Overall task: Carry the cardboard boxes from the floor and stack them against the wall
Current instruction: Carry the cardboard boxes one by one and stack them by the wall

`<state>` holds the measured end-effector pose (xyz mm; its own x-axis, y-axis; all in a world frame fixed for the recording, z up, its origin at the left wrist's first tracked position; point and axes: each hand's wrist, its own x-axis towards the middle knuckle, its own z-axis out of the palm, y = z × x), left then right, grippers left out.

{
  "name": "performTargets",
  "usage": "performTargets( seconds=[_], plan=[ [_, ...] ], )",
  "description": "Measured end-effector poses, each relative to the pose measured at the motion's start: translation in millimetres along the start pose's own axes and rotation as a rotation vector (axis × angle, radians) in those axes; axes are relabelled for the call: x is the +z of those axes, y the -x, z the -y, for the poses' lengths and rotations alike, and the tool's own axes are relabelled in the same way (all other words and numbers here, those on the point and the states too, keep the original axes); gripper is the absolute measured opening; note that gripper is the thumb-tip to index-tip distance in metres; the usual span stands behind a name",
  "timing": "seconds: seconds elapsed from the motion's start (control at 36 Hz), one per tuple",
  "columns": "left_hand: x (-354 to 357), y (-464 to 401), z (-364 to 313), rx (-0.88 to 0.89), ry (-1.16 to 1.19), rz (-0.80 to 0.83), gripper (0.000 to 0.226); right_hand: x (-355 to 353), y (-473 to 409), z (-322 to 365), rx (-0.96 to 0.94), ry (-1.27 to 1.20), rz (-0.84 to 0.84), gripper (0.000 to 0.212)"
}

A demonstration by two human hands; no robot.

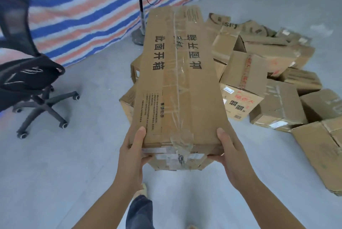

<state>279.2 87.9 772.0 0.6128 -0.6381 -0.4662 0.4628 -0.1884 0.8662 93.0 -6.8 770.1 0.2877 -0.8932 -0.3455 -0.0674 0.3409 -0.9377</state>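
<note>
— So, where was the long cardboard box (181, 80) at that moment?

— It was in the air, in front of the person, with its far end pointing away toward the striped tarp (77, 12). Its top face had clear tape along the middle and large black printed characters on both sides of the tape.

— And how did the hands hold it?

— The left hand (132, 152) gripped the near left corner, thumb lying on the top face and fingers curled under the end. The right hand (228, 152) did the same on the near right corner. Both hands were closed around the box, not spread flat.

— Where were the other boxes?

— A pile of cardboard boxes (268, 84) lay on the grey floor (74, 164), to the right and behind the held box. Some were open, some lay tilted on each other. One more box (127, 103) was on the floor, partly hidden under the long one.

— Anything else near?

— A black office chair (27, 77) stood on the left, well apart from the boxes. A fan stand (141, 16) stood by the tarp, just behind the far end of the box.
</note>
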Motion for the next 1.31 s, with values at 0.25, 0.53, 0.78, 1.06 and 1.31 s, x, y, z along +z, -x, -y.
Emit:
performTargets(
  seconds=[0.25,0.53,0.78,1.06,1.31],
  plan=[
    [20.7,105.4,43.3,0.096,0.118,-0.220,0.027,-57.6,34.0,6.5,-0.049,0.103,0.259,0.035],
    [18.5,187.2,65.8,0.096,0.215,-0.436,0.027,-62.5,61.2,5.8,-0.028,0.150,0.473,0.043],
    [-41.4,258.2,89.5,0.135,0.262,-0.673,0.023,-17.6,120.1,-28.5,-0.045,0.244,0.726,0.070],
    [-128.1,384.7,146.2,0.166,0.458,-1.023,0.025,58.3,241.1,-76.1,-0.022,0.408,1.050,0.029],
    [-200.7,542.9,218.7,0.234,0.662,-1.321,0.024,104.0,410.8,-147.0,-0.002,0.568,1.362,0.027]
  ],
)
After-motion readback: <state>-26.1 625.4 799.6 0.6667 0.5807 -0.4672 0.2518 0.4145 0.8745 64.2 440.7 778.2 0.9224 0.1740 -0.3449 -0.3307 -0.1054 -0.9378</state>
